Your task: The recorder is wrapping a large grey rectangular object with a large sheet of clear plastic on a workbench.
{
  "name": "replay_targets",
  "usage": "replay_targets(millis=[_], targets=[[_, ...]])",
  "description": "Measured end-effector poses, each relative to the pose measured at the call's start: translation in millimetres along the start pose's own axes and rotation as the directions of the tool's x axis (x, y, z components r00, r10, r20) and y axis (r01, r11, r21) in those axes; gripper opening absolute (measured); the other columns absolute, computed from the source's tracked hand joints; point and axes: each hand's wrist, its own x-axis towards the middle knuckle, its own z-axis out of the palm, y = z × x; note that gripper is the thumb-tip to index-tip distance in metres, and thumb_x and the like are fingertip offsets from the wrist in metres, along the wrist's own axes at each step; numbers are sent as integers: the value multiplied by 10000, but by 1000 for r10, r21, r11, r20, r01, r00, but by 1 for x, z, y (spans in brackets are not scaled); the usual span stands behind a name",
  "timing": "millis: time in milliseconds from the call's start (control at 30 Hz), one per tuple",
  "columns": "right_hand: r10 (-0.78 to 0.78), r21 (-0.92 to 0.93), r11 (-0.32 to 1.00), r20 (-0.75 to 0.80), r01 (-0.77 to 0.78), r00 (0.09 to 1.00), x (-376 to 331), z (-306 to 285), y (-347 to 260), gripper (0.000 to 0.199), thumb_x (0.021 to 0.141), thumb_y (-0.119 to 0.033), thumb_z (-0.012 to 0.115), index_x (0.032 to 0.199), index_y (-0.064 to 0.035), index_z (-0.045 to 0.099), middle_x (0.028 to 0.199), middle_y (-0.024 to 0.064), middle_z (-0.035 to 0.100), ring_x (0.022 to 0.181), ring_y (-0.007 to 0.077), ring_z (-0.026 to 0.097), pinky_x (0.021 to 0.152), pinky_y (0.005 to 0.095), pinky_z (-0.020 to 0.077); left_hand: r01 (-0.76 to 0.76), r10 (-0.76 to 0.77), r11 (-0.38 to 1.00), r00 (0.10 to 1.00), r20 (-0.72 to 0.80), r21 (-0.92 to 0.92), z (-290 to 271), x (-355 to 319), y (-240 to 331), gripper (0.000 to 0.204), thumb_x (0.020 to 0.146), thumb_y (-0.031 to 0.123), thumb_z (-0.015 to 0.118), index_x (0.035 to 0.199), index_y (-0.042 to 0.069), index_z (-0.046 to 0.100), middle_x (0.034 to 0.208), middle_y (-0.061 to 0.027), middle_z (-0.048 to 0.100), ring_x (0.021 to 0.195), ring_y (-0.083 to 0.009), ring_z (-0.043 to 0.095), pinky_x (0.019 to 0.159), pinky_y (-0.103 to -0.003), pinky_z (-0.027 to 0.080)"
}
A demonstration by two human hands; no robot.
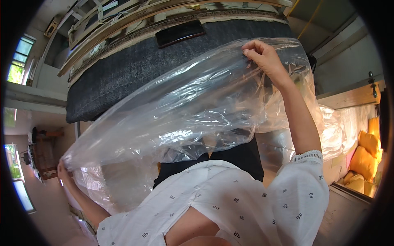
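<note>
A large clear plastic bag (184, 106) is stretched wide in front of me, crinkled and see-through. My right hand (262, 55) pinches its upper right edge, arm raised high. My left hand (63, 168) grips the opposite corner far out at the lower left, partly hidden by the plastic. The sheet spans between both hands above a dark grey padded surface (123, 74).
A black phone (179, 33) lies at the far edge of the grey surface, beside a wooden frame (123, 20). More plastic-wrapped bundles (336, 131) and yellow cushions (365, 151) sit at the right. Windows (18, 57) are on the left.
</note>
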Motion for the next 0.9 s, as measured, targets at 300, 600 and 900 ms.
replay_targets(millis=[300, 600, 900], targets=[[-139, -177, 976, -67, 126, 988, -31, -1, -13, 296, 783, -90, 591, 1064, -10, 545, 671, -7, 490, 615, 68, 434, 591, 218, 384, -814, 783, 570, 495, 376, -115, 233, -161, 307, 161, 847, 81, 579, 984, 14, 629, 987, -98, 591, 957, -209, 571, 865, -282, 417], [-61, 47, 997, 23, 60, 998, -56, -5, -26, 334, 785, -69, 587, 1107, -7, 525, 697, -28, 486, 617, 50, 407, 568, 197, 353, -632, 952, 101, -164, 259, -769, 383, -385, 509, 216, 755, 164, 695, 940, 56, 668, 895, -68, 619, 765, -206, 600, 647, -299, 470], [71, 101, 991, 129, -85, 989, -60, -62, -36, 316, 827, -164, 585, 1113, -38, 539, 737, -41, 508, 631, 60, 461, 577, 202, 375, 246, 900, 403, 70, 431, -881, 420, -427, 473, 125, 818, 92, 642, 938, 60, 625, 930, -41, 608, 847, -116, 577, 765, -239, 466]])
